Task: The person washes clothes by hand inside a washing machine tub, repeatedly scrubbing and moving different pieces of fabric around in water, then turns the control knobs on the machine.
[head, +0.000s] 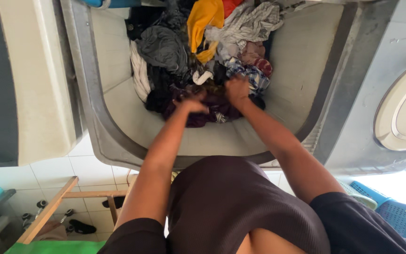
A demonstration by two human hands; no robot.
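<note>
Both my hands reach into a pale grey tub (118,117) packed with mixed laundry. My left hand (191,101) is blurred and closed on a dark purple cloth (203,115) at the near side of the pile. My right hand (237,89) is a fist gripping the same dark cloth, right beside a blue plaid piece (254,77). Further back in the pile lie a yellow garment (203,21), a grey garment (163,47) and a white patterned garment (247,21).
A round white lid (402,113) sits on the grey top at the right. A blue plastic basket (400,216) stands at the lower right. At the lower left, a wooden frame (48,209) stands on tiled floor with dark sandals (81,228).
</note>
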